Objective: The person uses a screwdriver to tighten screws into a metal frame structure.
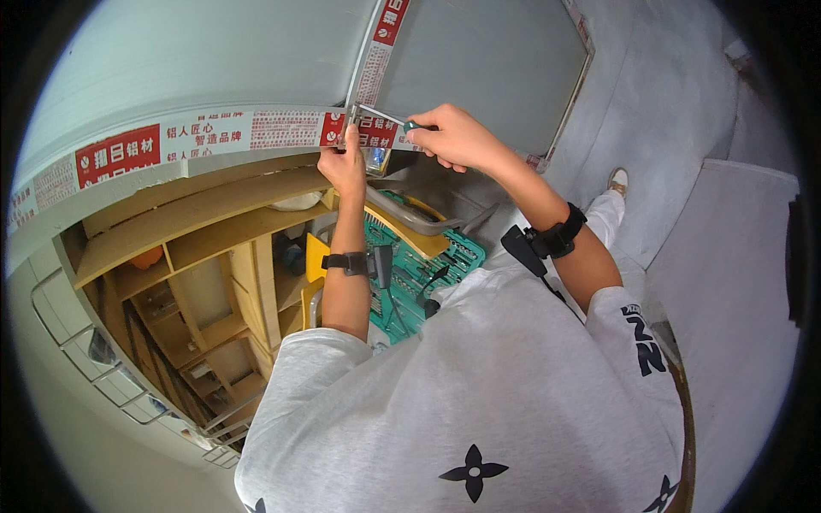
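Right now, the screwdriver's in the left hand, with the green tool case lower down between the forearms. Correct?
Wrong hand. The head view shows the screwdriver in the right hand, with the green tool case lower down between the forearms.

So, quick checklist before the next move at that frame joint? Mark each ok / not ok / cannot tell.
1. Dark green-handled screwdriver-like tool with a thin metal shaft gripped in the right hand: ok.
2. Tool's tip at the small silver metal piece on the joint: ok, it reaches that spot.
3. Tip properly seated: cannot tell, too small to see.
4. Left hand steadying the piece: cannot tell; thumb is up at it, grip unclear.
5. Black strap devices on the left forearm and right forearm clear of the tip: ok.
6. Green plastic tool case open below: ok.
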Demonstrator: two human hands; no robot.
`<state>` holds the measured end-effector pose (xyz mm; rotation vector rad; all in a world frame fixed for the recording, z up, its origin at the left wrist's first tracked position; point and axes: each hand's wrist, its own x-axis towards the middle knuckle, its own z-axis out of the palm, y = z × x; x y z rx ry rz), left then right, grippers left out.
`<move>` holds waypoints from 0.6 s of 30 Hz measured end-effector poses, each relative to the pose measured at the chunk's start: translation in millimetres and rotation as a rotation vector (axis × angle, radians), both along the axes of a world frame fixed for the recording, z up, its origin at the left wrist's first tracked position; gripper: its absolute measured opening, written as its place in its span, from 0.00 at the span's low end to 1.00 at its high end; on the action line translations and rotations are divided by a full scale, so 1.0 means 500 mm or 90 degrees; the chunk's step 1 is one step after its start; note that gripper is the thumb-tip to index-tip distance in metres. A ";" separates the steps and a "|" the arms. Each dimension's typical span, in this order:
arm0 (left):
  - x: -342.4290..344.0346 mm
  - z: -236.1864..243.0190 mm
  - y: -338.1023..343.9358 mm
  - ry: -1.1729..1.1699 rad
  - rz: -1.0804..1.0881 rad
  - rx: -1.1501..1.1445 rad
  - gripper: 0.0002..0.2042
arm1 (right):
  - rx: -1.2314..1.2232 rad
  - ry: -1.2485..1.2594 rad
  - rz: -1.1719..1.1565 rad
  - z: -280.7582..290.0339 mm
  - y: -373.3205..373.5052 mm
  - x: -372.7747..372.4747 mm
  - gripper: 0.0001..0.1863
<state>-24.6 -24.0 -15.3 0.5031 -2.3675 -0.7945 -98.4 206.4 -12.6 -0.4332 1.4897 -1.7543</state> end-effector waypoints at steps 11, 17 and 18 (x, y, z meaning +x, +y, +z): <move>0.002 -0.005 -0.021 0.005 -0.036 0.000 0.17 | -0.023 0.030 0.045 -0.022 -0.008 -0.010 0.16; 0.003 -0.004 -0.033 -0.053 -0.027 0.021 0.14 | -0.027 0.020 0.045 -0.026 0.000 -0.010 0.17; 0.002 -0.006 -0.036 -0.032 -0.033 0.009 0.15 | -0.030 0.020 0.047 -0.025 -0.001 -0.011 0.17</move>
